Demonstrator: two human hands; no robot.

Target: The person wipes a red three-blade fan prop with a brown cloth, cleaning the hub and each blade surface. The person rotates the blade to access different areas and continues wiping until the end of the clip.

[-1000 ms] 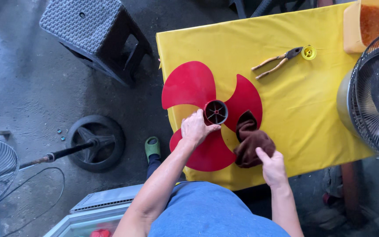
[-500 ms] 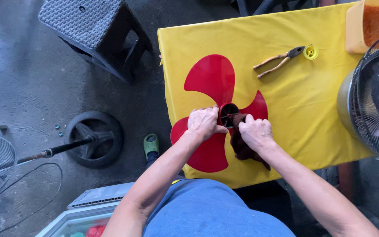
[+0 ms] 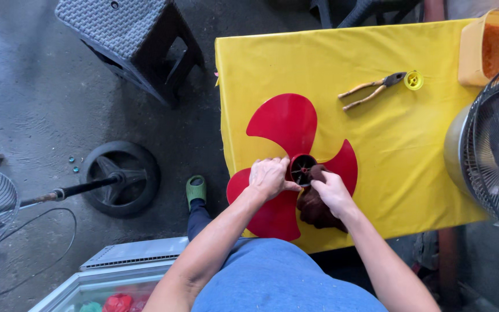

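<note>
— Plastic, by the look of it: the red fan blade (image 3: pixel 287 162) is lying flat on the yellow cloth (image 3: pixel 388 150) that is covering the table, near the front edge, with its dark hub (image 3: pixel 302 169) facing up.

— How is it going to handle?

— Lightly, I'd judge. The three lobes are looking thin and glossy, so they are probably flexing if pressed and sliding easily on the cloth. The hub is the stiff part, and that is where the hands are working.

— What are the hands doing?

— The left hand (image 3: pixel 268 178) is curling over the hub's left side, fingers closed against it and pinning the blade down. The right hand (image 3: pixel 333 193) is gripping a dark brown rag (image 3: pixel 314 209) and pressing a bunched end of it at the hub's rim; the rest of the rag is trailing over the near lobe.

— Best place to take hold?

— At the hub, or flat under a lobe close to it. Lifting by a lobe tip is likely bending it.

— And around it?

— Pliers (image 3: pixel 372 89) and a small yellow cap (image 3: pixel 414 80) are lying well apart at the far side of the cloth, an orange tub (image 3: pixel 470 55) is sitting in the corner, and a caged fan (image 3: pixel 492 150) is standing at the right edge. A grey woven stool (image 3: pixel 125 34) and a round black fan base (image 3: pixel 121 178) are on the floor to the left.
</note>
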